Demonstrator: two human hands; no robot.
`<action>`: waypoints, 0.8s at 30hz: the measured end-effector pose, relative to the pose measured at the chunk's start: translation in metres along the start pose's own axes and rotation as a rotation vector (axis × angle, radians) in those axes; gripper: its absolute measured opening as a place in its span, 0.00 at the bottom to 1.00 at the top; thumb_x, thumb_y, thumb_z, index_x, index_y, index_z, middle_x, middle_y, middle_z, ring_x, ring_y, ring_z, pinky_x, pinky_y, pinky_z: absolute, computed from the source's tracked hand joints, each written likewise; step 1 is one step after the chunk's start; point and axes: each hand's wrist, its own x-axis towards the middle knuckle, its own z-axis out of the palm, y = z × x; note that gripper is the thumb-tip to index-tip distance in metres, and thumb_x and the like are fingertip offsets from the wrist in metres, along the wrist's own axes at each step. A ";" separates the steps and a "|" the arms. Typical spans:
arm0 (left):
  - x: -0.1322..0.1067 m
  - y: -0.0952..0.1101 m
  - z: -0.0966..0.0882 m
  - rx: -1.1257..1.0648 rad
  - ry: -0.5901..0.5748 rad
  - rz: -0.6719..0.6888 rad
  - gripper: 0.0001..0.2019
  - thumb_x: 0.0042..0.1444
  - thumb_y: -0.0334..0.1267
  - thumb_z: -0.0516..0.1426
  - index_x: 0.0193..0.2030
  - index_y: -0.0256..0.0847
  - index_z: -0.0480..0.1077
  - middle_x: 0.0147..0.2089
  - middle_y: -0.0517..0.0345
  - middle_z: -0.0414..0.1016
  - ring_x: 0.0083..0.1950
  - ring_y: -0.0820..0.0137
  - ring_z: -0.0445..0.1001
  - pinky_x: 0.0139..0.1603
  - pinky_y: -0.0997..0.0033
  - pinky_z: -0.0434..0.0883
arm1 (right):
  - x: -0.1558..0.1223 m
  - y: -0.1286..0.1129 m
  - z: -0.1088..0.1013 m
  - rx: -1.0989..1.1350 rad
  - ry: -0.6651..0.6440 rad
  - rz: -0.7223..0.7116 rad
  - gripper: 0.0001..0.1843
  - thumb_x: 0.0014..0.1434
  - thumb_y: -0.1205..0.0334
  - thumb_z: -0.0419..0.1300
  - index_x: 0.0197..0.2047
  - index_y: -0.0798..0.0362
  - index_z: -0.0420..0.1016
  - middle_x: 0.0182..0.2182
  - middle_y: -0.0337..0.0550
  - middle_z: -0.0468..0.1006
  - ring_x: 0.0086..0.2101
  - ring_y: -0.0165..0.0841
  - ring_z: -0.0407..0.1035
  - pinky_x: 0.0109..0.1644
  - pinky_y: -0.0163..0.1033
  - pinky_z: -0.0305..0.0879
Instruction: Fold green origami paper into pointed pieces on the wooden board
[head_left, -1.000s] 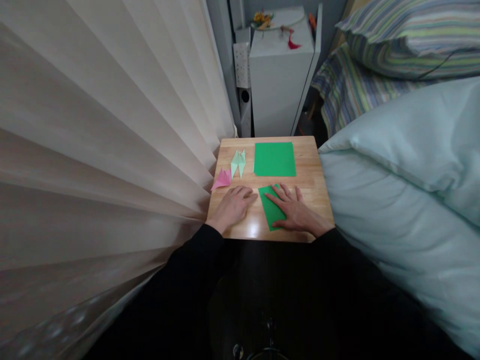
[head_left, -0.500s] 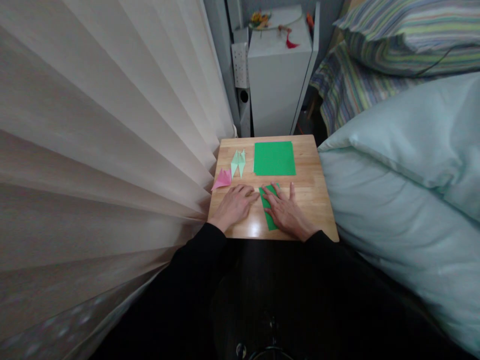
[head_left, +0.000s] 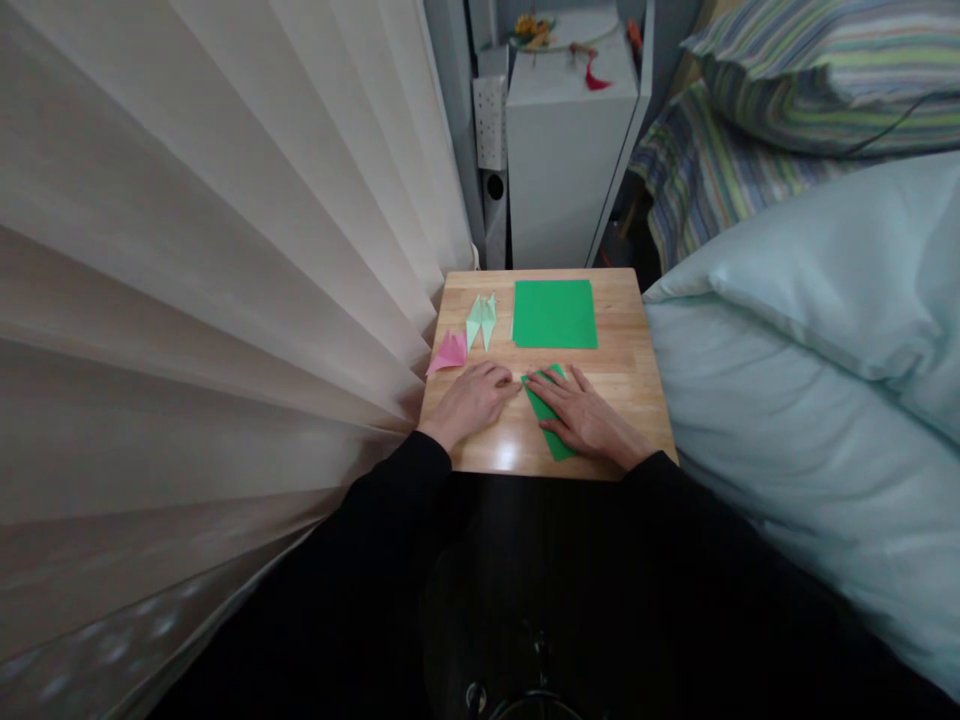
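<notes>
wooden surface [head_left: 622, 400] | green sheet [head_left: 555, 314] laid flat at far edge | right hand [head_left: 581, 415]: grip spread, pressed on folded green paper [head_left: 559, 450] at near-centre | left hand [head_left: 471, 398]: grip spread, rested on wood just beside it

The long black left sleeve [head_left: 375, 520] and the matching long black right sleeve [head_left: 679, 500] are plain, matte cloth. Each ends at the wrist, right at the near edge of the small light wooden table [head_left: 626, 375]. Beyond the cuffs, the left hand [head_left: 471, 400] and right hand [head_left: 586, 420] are bare. Below that table edge the lap is clothed in equally dark fabric, its folds lost in shadow.
</notes>
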 end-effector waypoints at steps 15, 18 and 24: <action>0.005 -0.006 -0.003 0.003 -0.029 0.000 0.15 0.69 0.31 0.54 0.56 0.43 0.79 0.50 0.51 0.79 0.53 0.62 0.74 0.50 0.63 0.73 | 0.001 0.002 -0.001 0.016 -0.007 -0.023 0.36 0.73 0.54 0.52 0.79 0.56 0.50 0.76 0.53 0.57 0.75 0.50 0.47 0.78 0.67 0.37; 0.005 -0.006 -0.005 -0.004 -0.037 -0.006 0.15 0.69 0.30 0.54 0.56 0.44 0.79 0.50 0.51 0.79 0.53 0.62 0.75 0.50 0.63 0.73 | 0.001 0.003 0.001 0.023 -0.007 -0.030 0.36 0.73 0.55 0.52 0.79 0.55 0.51 0.76 0.52 0.58 0.75 0.50 0.47 0.77 0.68 0.36; 0.007 0.000 -0.010 -0.013 -0.035 -0.032 0.16 0.71 0.31 0.52 0.56 0.42 0.79 0.50 0.50 0.80 0.52 0.61 0.75 0.48 0.63 0.73 | 0.002 0.004 0.006 0.030 0.001 -0.040 0.37 0.72 0.57 0.53 0.79 0.53 0.50 0.75 0.53 0.58 0.75 0.50 0.48 0.77 0.69 0.34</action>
